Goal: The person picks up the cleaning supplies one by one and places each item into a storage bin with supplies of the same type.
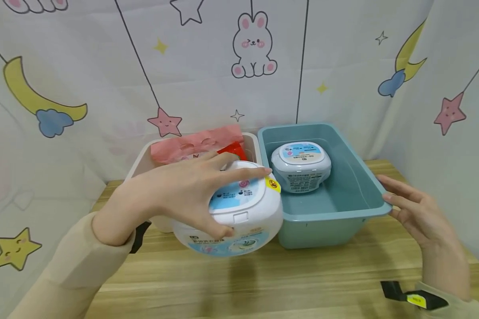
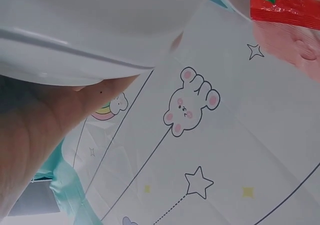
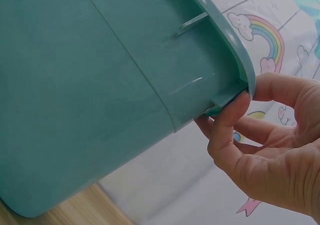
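Note:
My left hand (image 1: pixel 191 188) grips a white plastic tub with a blue printed label (image 1: pixel 247 217) from above, thumb on the near side and fingers across the lid. The tub is held above the table, in front of the bins, and its white underside fills the top of the left wrist view. My right hand (image 1: pixel 419 212) pinches the rim at the near right corner of a teal bin (image 1: pixel 323 232); the right wrist view shows thumb and fingers on that rim (image 3: pixel 247 67). Inside the teal bin sits a similar white tub (image 1: pixel 301 170), upright toward the back left.
Left of the teal bin stands a white bin (image 1: pixel 252 144), partly hidden by my left hand and the held tub. It contains a pink package (image 1: pixel 199 144) and a red packet (image 1: pixel 234 150). Both bins stand on a wooden table (image 1: pixel 303 283), before a printed curtain (image 1: pixel 207 57).

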`<state>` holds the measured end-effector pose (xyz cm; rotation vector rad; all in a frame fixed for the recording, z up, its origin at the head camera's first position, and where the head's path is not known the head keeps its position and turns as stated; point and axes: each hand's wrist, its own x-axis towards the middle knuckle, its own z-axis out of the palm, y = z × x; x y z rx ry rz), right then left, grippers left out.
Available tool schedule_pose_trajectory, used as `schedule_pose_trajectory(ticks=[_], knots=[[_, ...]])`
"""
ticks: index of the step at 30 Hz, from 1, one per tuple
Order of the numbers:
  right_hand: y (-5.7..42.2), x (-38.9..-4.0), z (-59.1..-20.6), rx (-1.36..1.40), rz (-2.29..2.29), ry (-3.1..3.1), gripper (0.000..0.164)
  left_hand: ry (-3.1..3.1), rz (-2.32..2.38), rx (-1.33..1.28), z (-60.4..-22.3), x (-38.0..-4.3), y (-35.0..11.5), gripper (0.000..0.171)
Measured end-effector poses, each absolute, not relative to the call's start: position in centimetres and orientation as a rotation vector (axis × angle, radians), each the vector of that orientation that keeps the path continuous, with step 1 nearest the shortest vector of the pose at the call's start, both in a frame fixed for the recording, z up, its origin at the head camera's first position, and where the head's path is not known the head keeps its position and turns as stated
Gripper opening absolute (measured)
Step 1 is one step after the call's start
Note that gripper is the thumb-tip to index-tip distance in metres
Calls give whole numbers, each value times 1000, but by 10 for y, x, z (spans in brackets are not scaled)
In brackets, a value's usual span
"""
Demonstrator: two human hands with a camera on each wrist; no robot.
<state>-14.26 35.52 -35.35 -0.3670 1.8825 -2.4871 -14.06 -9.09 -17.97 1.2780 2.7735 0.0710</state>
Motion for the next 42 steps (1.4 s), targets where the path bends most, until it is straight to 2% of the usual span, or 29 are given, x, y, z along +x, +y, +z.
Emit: schedule_pose_trajectory(ticks=[16, 35, 42], knots=[[358, -141, -354, -308, -2481, 1899, 44, 2743, 97, 1477, -165, -153, -74, 91], [358, -142, -353, -312, -2446, 1947, 44, 2734, 38, 1496, -150, -171, -36, 93], [357, -143, -354, -405, -2463, 1851, 46, 2740, 50, 1515, -151, -186, -25, 92]])
